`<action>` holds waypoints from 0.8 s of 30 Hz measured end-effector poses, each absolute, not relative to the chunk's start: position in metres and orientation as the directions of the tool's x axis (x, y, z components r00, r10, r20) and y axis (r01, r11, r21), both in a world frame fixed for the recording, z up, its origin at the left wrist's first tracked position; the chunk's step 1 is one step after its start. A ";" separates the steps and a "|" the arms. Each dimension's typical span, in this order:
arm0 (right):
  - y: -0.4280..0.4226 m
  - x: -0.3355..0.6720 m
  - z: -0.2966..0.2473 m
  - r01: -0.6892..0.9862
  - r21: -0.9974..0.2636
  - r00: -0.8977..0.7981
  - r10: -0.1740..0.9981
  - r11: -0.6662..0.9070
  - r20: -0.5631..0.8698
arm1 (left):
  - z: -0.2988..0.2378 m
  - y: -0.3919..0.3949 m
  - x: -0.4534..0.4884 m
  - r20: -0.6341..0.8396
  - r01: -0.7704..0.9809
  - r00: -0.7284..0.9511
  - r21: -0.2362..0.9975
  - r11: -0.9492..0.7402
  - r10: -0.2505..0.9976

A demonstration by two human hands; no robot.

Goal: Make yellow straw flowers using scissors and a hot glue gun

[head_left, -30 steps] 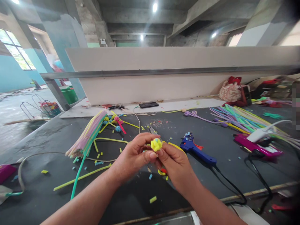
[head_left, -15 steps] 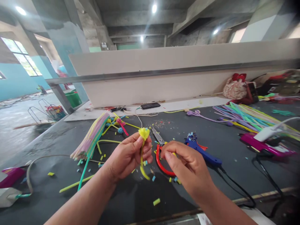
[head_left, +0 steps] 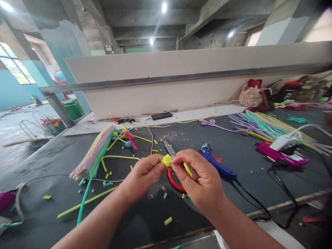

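Observation:
Between my two hands, low over the dark tabletop, is a small bunched yellow chenille stem [head_left: 167, 160]. My left hand [head_left: 145, 174] pinches it from the left with thumb and fingers. On the other side, my right hand [head_left: 199, 176] has its thumb and forefinger closed on the bunch's edge. A curved yellow piece shows against the right fingers; whether it belongs to the stem or the scissors, I cannot tell. Partly behind the right hand lie scissors [head_left: 169, 148] with a red handle, blades pointing away. Small yellow and blue offcuts are scattered around.
A bundle of pastel chenille stems [head_left: 93, 152] lies at left, and loose stems [head_left: 269, 126] at right. A blue glue gun [head_left: 220, 167] with a black cord is right of my hands. A magenta device [head_left: 282, 154], phone [head_left: 162, 116] and cloth bag [head_left: 251, 95] lie farther out.
My right hand has moved left from over the scissors and closed on the yellow bunch. My left hand has shifted slightly right and down; the hanging yellow tail no longer shows below it.

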State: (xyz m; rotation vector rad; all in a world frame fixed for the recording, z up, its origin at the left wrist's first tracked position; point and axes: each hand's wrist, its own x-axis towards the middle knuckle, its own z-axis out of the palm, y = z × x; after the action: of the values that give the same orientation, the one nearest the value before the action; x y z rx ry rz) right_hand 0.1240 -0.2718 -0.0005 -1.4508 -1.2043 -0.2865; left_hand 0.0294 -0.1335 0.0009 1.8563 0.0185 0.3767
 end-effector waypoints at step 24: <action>-0.270 0.121 0.000 0.893 -0.449 0.418 0.392 -0.012 0.820 | -0.010 -0.139 0.029 0.639 -0.252 0.764 0.422 -0.871 0.089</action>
State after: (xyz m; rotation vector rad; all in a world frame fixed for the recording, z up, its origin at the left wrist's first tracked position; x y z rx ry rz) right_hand 0.1212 -0.2702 -0.0004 -1.6071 -1.1571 -0.5885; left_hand 0.0290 -0.1392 -0.0098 2.4646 -0.1222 0.9275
